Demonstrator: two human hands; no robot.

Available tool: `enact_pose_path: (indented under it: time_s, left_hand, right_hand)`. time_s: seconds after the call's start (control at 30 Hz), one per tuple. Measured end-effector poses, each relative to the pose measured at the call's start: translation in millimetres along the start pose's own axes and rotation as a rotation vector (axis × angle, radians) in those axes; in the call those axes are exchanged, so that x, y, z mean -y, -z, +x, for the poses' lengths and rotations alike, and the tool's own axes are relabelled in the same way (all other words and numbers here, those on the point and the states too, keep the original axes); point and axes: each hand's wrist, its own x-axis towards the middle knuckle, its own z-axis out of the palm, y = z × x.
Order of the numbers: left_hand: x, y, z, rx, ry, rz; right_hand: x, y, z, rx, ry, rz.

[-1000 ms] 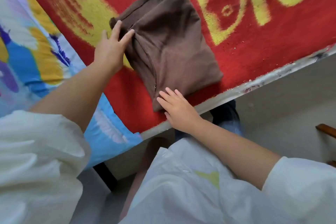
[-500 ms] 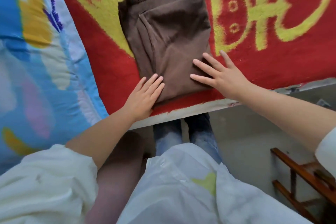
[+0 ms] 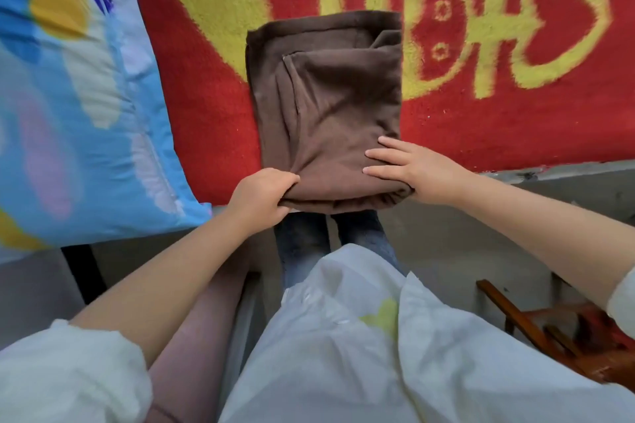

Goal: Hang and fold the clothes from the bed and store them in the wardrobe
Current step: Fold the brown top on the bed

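Under brown folded garment (image 3: 326,106): left fingers (image 3: 287,204) hidden.

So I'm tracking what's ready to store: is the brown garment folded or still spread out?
Folded. The brown garment lies as a compact layered rectangle on the red blanket, stacked edges showing at its near end.

Red blanket (image 3: 481,120) bears large yellow woven characters, seen upside down and partly cut off at the frame edge; none legible as text.
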Motion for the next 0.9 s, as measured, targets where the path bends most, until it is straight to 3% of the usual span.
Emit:
enact_pose_path:
  time_s: [0.13,0.2,0.33,0.53,0.63,0.7,0.77,0.83,0.9]
  left_hand:
    - [-12,39,-12,0.326,0.142,-0.292]
    - [-11,59,0,0.354,0.239,-0.480]
    - [6,77,51,0.159,0.543,-0.675]
    - [12,60,109,-0.324,0.949,-0.851]
    - [7,42,107,-0.525,1.071,-0.948]
    - [0,35,105,-0.560,1.045,-0.971]
    - [-12,31,99,-0.572,1.021,-0.957]
    - [-22,27,93,-0.552,1.010,-0.928]
    - [-25,21,88,-0.471,0.986,-0.854]
  right_hand:
    - [20,5,-28,0.139,-0.064,0.459]
    - [19,13,-27,0.088,-0.243,0.763]
    - [3,35,-3,-0.116,-0.726,1.323]
    - [-14,38,29,-0.444,-1.069,1.627]
    - [-14,31,39,-0.664,-1.295,1.515]
    - [-6,28,38,-0.879,-1.346,1.240]
    - [15,25,39,-0.980,-1.086,0.699]
    - [33,11,43,-0.898,-0.588,0.241]
    - [39,-9,49,-0.745,-0.314,-0.006]
